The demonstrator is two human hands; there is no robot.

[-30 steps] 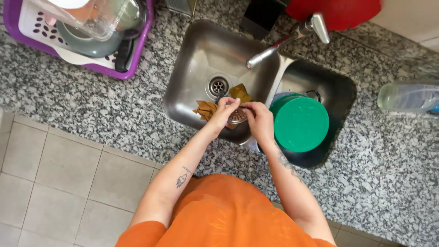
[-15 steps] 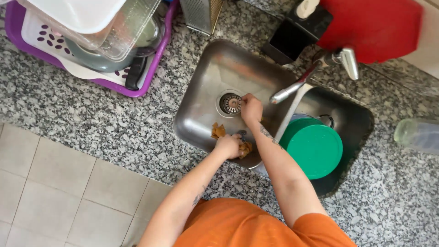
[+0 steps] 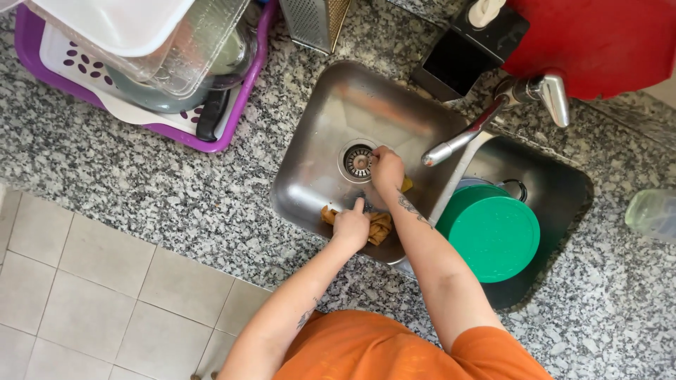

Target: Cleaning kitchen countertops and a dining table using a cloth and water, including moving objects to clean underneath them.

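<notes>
Inside a steel sink (image 3: 320,134), my left hand (image 3: 351,225) presses down on a crumpled mustard-brown cloth (image 3: 380,226) near the front wall, index finger stretched out. My right hand (image 3: 386,169) reaches further in, fingers curled right beside the round drain (image 3: 358,160). Whether it pinches anything there is hidden by the fingers. A bit of the cloth shows just past its wrist. The chrome tap spout (image 3: 461,137) hangs over the divider to the right of both hands.
A green round lid (image 3: 489,236) covers a pot in the right basin. A purple dish rack (image 3: 123,63) piled with clear containers stands at the back left on the speckled granite counter (image 3: 141,176). A metal grater (image 3: 313,21), a black box (image 3: 468,53), a red board (image 3: 598,39).
The view has shifted, so the sink sits more central. My right hand stays at the drain; my left hand still rests on the cloth, now with its index finger stretched out.
</notes>
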